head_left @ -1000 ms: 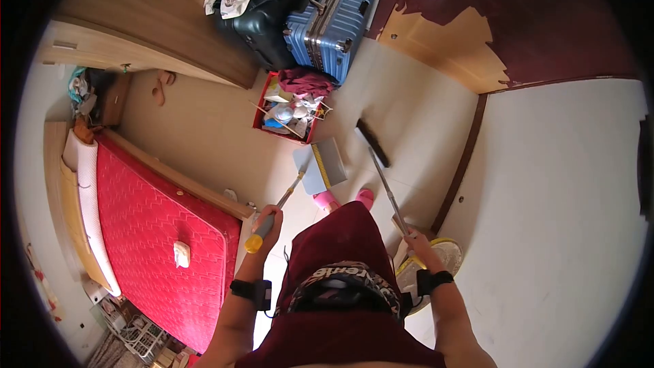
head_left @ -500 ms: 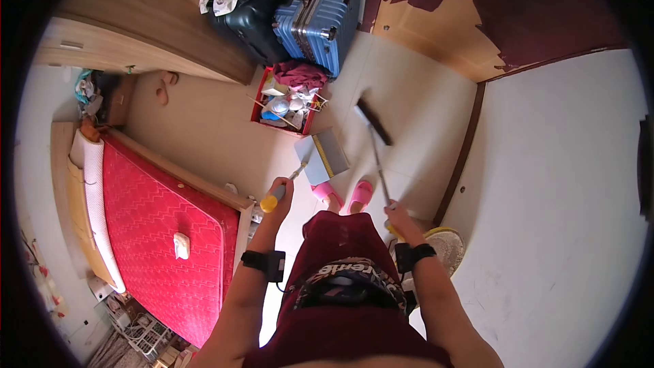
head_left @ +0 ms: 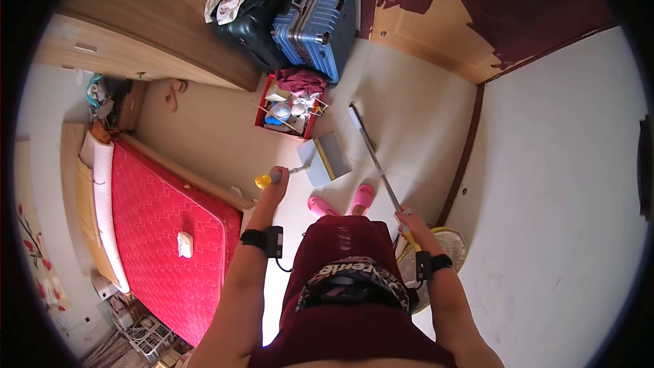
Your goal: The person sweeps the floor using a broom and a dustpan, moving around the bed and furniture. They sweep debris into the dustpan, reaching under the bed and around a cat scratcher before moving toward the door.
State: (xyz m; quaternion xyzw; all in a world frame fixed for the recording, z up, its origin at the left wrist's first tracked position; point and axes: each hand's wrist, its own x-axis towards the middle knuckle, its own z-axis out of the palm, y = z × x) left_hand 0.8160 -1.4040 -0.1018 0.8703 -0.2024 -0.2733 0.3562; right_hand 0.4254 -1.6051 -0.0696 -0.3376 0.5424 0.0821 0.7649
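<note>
My left hand (head_left: 277, 180) is closed around the yellow-tipped handle of a grey dustpan (head_left: 315, 169). The pan, edged with a strip of yellow teeth, lies on the tiled floor just in front of my feet. In my right hand (head_left: 413, 223) is the grey and yellow handle of a broom (head_left: 383, 176). Its long shaft slants forward and left, and its narrow head, right of the dustpan, appears nearly edge-on against the floor. My feet in pink slippers (head_left: 363, 197) stand behind the dustpan.
A red box (head_left: 260, 114) of assorted items sits ahead of the dustpan, with a blue suitcase (head_left: 330, 27) and a black suitcase (head_left: 252, 41) behind. A red mattress (head_left: 163, 211) lies left. Right are a white wall (head_left: 545, 177) and a round yellow-rimmed object (head_left: 453, 245).
The broom head has swung leftward and turned edge-on, while my right hand has shifted slightly right and back. My left hand moved a little forward, leaving the dustpan handle flatter. One slipper shifted left.
</note>
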